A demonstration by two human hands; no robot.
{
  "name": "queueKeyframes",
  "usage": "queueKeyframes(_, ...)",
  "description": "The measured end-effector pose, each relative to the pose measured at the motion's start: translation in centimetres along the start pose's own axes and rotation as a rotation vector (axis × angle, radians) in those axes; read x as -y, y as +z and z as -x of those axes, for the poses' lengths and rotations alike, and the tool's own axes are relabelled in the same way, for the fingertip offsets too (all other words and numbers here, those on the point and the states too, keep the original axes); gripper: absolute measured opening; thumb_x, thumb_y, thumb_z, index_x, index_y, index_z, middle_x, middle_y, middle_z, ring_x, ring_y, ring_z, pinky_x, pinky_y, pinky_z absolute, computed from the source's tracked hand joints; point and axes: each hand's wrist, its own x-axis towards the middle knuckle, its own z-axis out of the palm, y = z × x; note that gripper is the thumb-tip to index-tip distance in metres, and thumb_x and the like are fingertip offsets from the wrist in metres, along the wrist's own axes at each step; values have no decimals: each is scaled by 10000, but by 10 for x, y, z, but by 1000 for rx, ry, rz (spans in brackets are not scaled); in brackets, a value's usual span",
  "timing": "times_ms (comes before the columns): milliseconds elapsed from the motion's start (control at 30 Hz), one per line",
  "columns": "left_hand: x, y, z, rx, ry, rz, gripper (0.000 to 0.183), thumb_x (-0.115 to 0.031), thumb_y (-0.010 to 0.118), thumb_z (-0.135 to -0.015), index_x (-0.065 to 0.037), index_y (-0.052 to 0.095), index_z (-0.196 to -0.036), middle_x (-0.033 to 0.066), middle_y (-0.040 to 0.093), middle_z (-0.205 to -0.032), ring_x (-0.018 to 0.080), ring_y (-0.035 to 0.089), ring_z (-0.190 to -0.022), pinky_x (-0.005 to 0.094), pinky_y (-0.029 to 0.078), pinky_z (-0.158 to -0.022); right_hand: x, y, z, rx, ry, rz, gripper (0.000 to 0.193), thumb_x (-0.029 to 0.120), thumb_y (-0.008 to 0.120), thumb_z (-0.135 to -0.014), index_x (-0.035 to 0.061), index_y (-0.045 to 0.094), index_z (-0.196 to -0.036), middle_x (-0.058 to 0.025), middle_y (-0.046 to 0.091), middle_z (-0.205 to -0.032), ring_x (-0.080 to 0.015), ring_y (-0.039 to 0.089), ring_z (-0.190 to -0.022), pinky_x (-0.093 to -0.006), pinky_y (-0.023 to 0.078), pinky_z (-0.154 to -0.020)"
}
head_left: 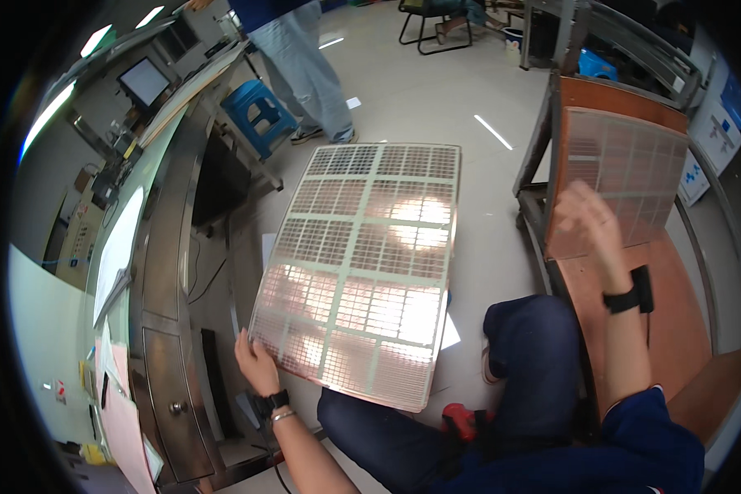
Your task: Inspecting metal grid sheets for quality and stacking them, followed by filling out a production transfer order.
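Note:
A large copper-coloured circuit board panel [350, 263], with a grid pattern and pale green strips, is tilted above my lap and reflects bright light. My left hand [258, 362] grips its lower left edge, some fingers hidden beneath it. To the right, my right hand [586, 216] is raised in front of similar panels [634, 156] that lean on a rack. Its fingers are loosely bent and somewhat blurred, with nothing visible in them; whether they touch a panel, I cannot tell.
On the left runs a metal workbench [169, 395] with a drawer and papers. A blue stool [258, 115] and a standing person [305, 66] are ahead. The rack [667, 288] has an orange-brown base and metal frame. A red object [465, 420] lies between my legs.

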Motion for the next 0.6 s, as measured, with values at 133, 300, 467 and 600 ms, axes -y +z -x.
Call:
queueKeyframes(133,-4,10,-6,82,-67,-237,337,-82,524,-829,22,532,-1149,183,536,-1080,351,509,-997,392,406,-874,-61,90,59,382,426,92,421,155,482,-919,4,394,-1301,-120,569,-1135,-155,585,-934,-280,498,-762)
queueKeyframes(300,-23,10,-6,51,-31,-507,266,-124,540,-825,25,574,-1043,166,537,-982,333,505,-928,412,418,-796,-66,139,103,384,745,-119,452,232,422,-951,-10,342,-1324,-132,563,-1097,-185,579,-938,-302,500,-795)
queueKeyframes(467,-38,-9,18,108,-51,-497,222,-132,512,-835,25,597,-967,173,539,-918,341,502,-894,424,415,-774,-80,150,112,375,792,-295,401,230,408,-959,-33,403,-1263,-121,567,-1101,-167,572,-972,-301,490,-828)
queueKeyframes(600,-62,-33,54,191,-65,-249,207,-126,503,-836,28,612,-922,188,553,-915,353,498,-856,426,415,-760,-91,131,109,204,773,-630,311,193,421,-953,1,462,-1194,-89,575,-1063,-146,575,-947,-274,485,-821)
